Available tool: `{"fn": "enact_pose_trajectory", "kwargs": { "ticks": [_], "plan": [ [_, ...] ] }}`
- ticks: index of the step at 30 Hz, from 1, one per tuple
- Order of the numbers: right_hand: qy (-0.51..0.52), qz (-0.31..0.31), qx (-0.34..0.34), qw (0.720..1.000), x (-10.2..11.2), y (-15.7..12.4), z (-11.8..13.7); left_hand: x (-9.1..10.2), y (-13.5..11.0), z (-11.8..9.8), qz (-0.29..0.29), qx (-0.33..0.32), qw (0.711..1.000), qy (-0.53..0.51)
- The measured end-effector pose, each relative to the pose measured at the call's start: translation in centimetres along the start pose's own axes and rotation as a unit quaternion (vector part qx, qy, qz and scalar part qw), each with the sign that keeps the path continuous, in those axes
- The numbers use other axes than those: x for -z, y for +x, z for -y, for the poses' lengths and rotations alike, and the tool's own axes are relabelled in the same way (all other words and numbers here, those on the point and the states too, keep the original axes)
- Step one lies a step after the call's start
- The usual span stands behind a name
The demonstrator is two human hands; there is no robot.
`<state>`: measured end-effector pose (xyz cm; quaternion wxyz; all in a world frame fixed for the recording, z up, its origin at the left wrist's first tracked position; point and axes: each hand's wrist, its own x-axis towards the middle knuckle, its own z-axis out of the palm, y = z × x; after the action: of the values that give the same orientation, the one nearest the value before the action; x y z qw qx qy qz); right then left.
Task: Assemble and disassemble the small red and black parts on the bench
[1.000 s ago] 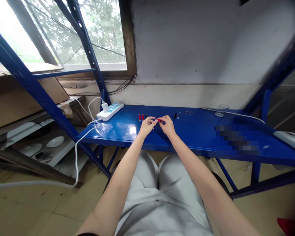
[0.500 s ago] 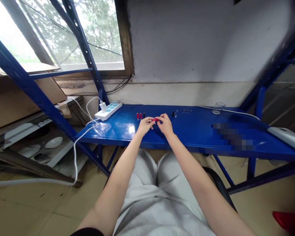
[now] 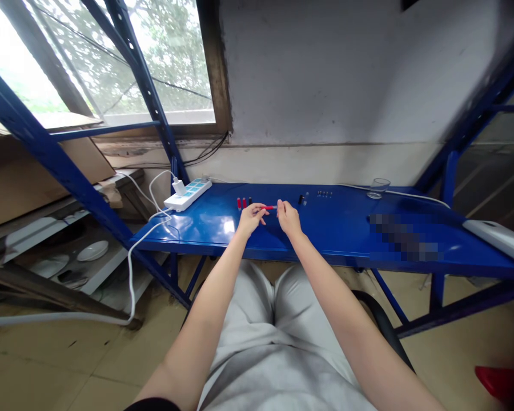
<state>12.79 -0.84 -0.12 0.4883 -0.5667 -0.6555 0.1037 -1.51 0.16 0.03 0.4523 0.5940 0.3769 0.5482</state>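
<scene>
Between my hands, just above the table, lies a slim red tube (image 3: 268, 208), roughly level, with a paler tip toward the right; it looks like a pen or marker body. My left hand (image 3: 250, 219) pinches its left end between thumb and fingers. At the pale tip, my right hand (image 3: 288, 217) is closed, its fingers hiding whatever they grip there. Beyond my left hand stand two short red cylinders (image 3: 241, 202) and a black one (image 3: 250, 201), partly covered by the hand. A small black piece (image 3: 301, 199) and clear little parts (image 3: 306, 198) sit past my right hand.
The blue table (image 3: 334, 228) runs across the view. Several tiny clear parts (image 3: 324, 194) form a row at the back, with a drinking glass (image 3: 377, 189) farther right. A white power strip (image 3: 187, 194) with cables occupies the left end. A blurred-out dark object (image 3: 405, 237) lies right.
My right hand has shifted slightly right, away from my left. More of the red tube and its pale tip now show between the hands. The right fingers are drawn closer together.
</scene>
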Motion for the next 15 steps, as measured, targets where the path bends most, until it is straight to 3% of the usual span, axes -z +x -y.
{"fn": "enact_pose_trajectory", "kwargs": {
  "ticks": [6,15],
  "plan": [
    [-0.020,0.027,0.035,0.999,-0.01,-0.01,0.11,0.02,0.03,0.07,0.025,-0.001,1.000,0.018],
    [-0.018,0.031,0.046,0.998,0.17,-0.14,0.54,0.02,0.17,0.22,0.013,-0.005,1.000,0.019]
  ]
}}
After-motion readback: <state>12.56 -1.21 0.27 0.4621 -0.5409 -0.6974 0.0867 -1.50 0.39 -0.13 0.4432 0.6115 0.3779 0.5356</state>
